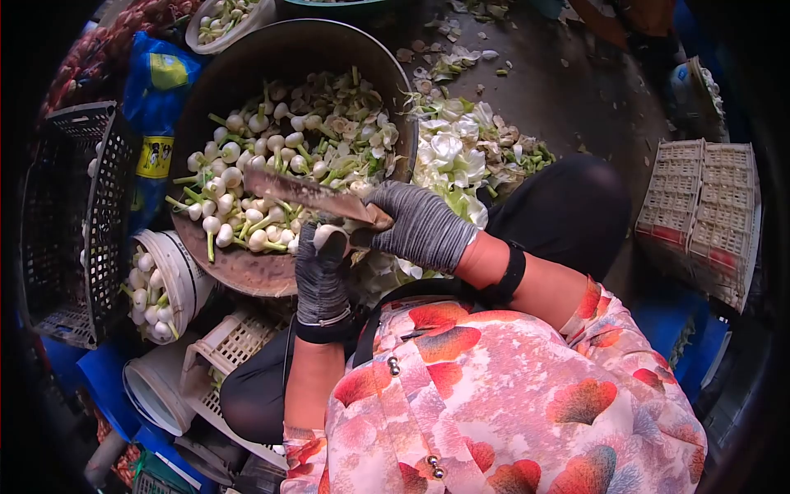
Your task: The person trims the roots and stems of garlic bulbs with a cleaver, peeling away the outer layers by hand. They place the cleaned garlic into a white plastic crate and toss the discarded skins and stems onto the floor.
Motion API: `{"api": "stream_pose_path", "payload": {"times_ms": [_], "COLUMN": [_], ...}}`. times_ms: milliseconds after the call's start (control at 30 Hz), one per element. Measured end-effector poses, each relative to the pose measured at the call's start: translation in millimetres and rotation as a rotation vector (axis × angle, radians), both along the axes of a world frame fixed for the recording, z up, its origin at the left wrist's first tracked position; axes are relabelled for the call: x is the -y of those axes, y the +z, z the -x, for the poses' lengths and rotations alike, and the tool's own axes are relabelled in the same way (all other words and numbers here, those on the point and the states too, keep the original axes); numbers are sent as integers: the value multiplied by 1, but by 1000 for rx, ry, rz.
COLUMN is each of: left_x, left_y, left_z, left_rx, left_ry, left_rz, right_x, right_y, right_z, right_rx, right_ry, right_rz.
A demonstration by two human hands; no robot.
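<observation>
My right hand (424, 224), in a grey knitted glove, grips a knife (309, 194) by its wooden handle. The broad, stained blade points left over the pan. Just below the handle, my left hand (321, 276) wears a matching glove, its fingers curled closed and thumb up. A pale, rounded patch shows at its fingertips; I cannot tell what it holds. Beyond both hands, a wide, deep metal pan (284, 34) tilts toward me. White garlic bulbs (247, 181) with short green stems fill its left side, with loose peelings (358, 132) on the right.
White peeled leaves (448, 156) and cut green stubs (533, 156) are heaped right of the pan. To the left stand a black crate (70, 230) and a white bucket (185, 272) of bulbs. A pale plastic crate (699, 206) stands far right. A blue bag (156, 107) lies against the pan.
</observation>
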State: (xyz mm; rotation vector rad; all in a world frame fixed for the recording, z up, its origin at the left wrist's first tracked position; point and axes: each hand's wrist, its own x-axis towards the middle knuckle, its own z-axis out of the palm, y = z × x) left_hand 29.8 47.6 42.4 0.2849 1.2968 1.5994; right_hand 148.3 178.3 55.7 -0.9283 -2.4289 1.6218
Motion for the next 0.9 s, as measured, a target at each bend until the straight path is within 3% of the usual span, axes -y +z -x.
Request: {"api": "stream_pose_path", "payload": {"times_ms": [33, 100, 167, 267, 333, 367, 467, 600, 700, 767, 867, 900], "left_x": [-3, 4, 6, -12, 14, 1, -9, -6, 7, 12, 11, 15], "left_y": [-4, -42, -32, -3, -64, -25, 2, -9, -19, -23, -13, -15], "left_z": [-5, 12, 1, -4, 21, 6, -6, -15, -5, -2, 0, 4], "left_rx": [-4, -164, 232, 391, -326, -78, 138, 102, -117, -332, -489, -432], "left_ry": [65, -68, 249, 381, -109, -17, 11, 9, -138, -168, -246, -269], "left_rz": [-2, 79, 188, 383, 241, 175, 146, -14, -92, -18, 20, 73], "right_x": [3, 3, 1, 3, 3, 1, 4, 7, 7, 5, 0, 0], "right_y": [-6, -7, -8, -12, -3, 8, 1, -7, -14, -12, -9, -15], "right_z": [0, 1, -1, -5, -7, -5, -4, -4, -5, -3, -2, -1], "right_rx": [-15, 27, -27, -60, 29, 85, 74, 73, 42, 74, 151, 152], "right_ry": [-12, -45, -138, -174, -101, -42, 46, 33, -5, -1, -19, -37], "right_rz": [-48, -9, 116, 174, 149, 140, 56, -60, -127, -73, 102, 141]}}
